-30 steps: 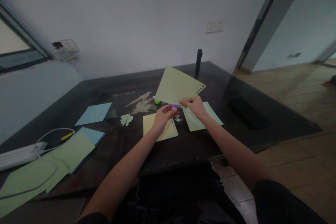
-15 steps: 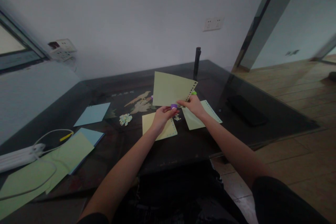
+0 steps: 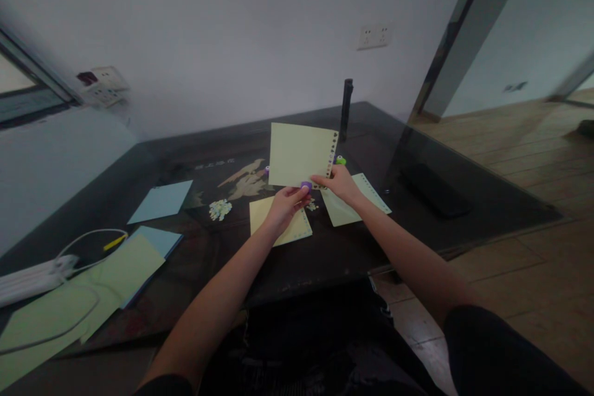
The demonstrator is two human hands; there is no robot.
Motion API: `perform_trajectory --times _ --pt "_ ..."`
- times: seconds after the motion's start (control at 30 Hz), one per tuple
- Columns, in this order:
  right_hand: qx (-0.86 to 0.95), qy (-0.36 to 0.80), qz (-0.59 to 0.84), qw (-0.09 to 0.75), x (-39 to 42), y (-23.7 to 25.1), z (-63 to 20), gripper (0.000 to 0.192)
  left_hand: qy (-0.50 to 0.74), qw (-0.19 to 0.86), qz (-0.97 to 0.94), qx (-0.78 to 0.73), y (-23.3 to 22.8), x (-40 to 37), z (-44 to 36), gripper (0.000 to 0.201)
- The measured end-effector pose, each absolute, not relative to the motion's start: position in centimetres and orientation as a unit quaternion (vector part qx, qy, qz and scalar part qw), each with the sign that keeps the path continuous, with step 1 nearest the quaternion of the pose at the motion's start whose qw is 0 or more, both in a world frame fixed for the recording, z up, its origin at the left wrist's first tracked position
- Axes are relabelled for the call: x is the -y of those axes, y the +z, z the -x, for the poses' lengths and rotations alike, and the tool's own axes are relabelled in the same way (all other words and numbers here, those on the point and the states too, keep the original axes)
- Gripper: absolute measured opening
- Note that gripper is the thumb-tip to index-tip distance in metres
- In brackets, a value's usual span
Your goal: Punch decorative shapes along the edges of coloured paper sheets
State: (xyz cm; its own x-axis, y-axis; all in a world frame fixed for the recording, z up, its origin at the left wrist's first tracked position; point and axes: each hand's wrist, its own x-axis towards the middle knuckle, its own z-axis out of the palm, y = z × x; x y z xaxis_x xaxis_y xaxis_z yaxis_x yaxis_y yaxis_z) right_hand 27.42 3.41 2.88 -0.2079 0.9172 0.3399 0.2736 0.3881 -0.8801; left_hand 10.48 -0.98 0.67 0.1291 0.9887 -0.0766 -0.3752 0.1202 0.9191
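Nearest, on the left edge of the dark surface (image 3: 325,260): big green sheets (image 3: 83,297) with a white cord (image 3: 69,315) across them, a white power strip (image 3: 32,272) and a blue sheet (image 3: 158,241) peeking out.

Further in, two bare arms reaching forward over the middle. Left hand (image 3: 283,205) with fingers clenched around a small purple punch (image 3: 305,186). Right hand (image 3: 341,184) just beside it, fingers pinching the lower right corner of a pale yellow sheet (image 3: 297,153). Sheet held up off the surface, nearly upright, a row of punched holes down its right edge. Punch touching the sheet's bottom edge.

Under the left hand, a flat yellow sheet (image 3: 278,223). Under the right hand, a flat green sheet (image 3: 357,201) with holes along one edge. Between them, a few tiny paper bits (image 3: 312,205). To the left, a small heap of paper bits (image 3: 219,209) and another blue sheet (image 3: 160,201).

Behind the held sheet, a green punch (image 3: 341,160) peeking out on the right. Further back, a thin black post (image 3: 345,108) standing upright. Last, a white wall with a socket (image 3: 374,36).
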Motion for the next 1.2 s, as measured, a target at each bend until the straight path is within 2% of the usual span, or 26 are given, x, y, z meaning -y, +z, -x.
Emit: perform_trajectory --times 0.4,1.2 --pt "0.685 0.379 0.418 0.461 -3.07 3.03 -27.26 0.022 0.543 0.662 -0.367 -0.363 0.63 1.1 -10.57 0.036" --pt "0.702 0.36 0.412 0.455 -3.02 2.94 -27.16 0.025 0.556 0.619 -0.398 -0.386 0.99 1.55 -10.9 0.032"
